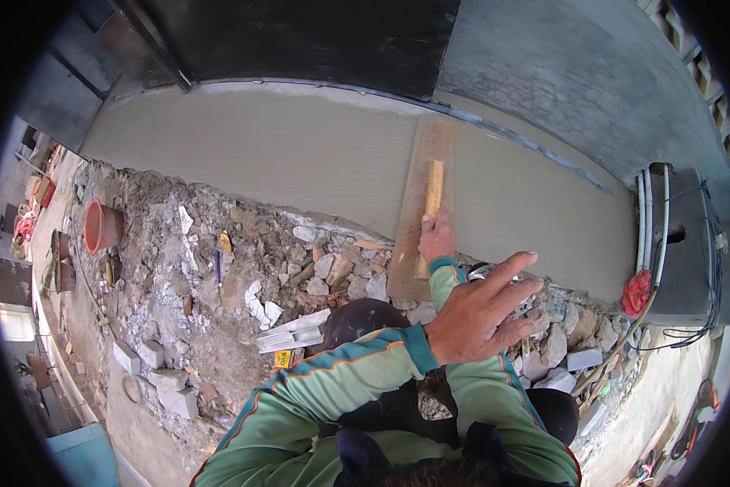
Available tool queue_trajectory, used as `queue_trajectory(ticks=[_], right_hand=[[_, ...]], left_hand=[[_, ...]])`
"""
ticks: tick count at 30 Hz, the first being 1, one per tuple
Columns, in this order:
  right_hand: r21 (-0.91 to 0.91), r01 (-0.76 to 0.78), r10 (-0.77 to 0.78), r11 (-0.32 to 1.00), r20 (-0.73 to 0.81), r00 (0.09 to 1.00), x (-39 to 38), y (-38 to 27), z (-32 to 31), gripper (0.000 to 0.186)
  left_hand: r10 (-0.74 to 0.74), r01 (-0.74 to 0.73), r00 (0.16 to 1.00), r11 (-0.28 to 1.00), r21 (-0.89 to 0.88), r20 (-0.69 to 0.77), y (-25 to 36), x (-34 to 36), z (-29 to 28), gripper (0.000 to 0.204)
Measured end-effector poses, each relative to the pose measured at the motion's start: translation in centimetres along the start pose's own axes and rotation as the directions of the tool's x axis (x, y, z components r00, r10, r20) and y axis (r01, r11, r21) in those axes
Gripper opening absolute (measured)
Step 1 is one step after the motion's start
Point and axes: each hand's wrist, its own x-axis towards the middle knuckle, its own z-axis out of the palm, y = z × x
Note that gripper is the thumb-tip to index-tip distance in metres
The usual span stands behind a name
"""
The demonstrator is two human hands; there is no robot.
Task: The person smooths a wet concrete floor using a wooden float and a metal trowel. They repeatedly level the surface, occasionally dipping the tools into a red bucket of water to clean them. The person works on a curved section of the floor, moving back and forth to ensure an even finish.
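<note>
My right hand (437, 234) grips the long yellow wooden handle (434, 185) of a broad float (422, 140). The float lies across a smooth strip of wet grey cement (259, 142) along the foot of the wall. My left arm crosses over my right forearm, and my left hand (482, 308) hovers at the lower right of the float, fingers spread and apparently empty. Part of a shiny metal object below the left hand is too hidden to make out.
Broken rubble (340, 268) borders the cement, with an orange bucket (105, 226) and metal pieces (288, 333). A dark metal panel (316, 40) and grey wall (559, 65) stand behind. Pipes (645, 219), cables and a red bundle (637, 292) occupy the right end.
</note>
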Motion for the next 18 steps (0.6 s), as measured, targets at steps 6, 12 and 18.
queue_trajectory(ticks=[6, 12, 18], right_hand=[[0.009, 0.126, -0.125, 0.992, 0.206, 0.97, 0.0, -6.9, 5.4, 0.064], [-0.002, 0.261, -0.242, 0.965, 0.368, 0.898, 2.5, -11.9, 5.6, 0.063], [-0.076, 0.256, -0.228, 0.964, 0.264, 0.937, 4.9, -6.1, 1.5, 0.062]], left_hand=[[-0.014, 0.014, 1.0, 1.0, -0.006, -0.001, 0.4, 0.2, -0.5, 0.052], [-0.034, 0.034, 0.999, 0.999, -0.009, -0.006, 0.6, 0.0, -0.8, 0.052], [0.029, -0.028, 0.999, 0.999, 0.041, -0.031, 0.0, 0.1, 0.0, 0.052]])
